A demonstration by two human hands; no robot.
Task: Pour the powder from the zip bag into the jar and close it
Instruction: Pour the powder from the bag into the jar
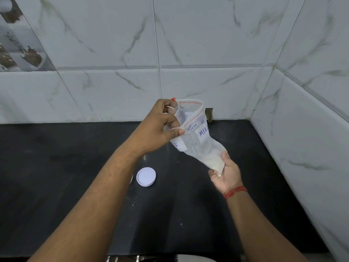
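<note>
Zip bag [196,140] — clear, mouth open, white powder [213,159] in its lower corner, held above the dark surface [75,167]. Left hand [160,127] — grip clamped on bag rim. Right hand [226,176] — grip clamped on bag bottom. White lid [146,176] — lying on surface, near left forearm.

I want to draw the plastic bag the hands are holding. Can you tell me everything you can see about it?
The zip bag is clear, thin, crinkly plastic with a red zip strip along its top, which is open. White labels with blue handwriting are stuck on it, and pale powder sits in the bottom corner. It is held in the air above the black counter, tilted, mouth up toward the wall. The left hand pinches the open mouth and the right hand grips the bottom corner.
</note>
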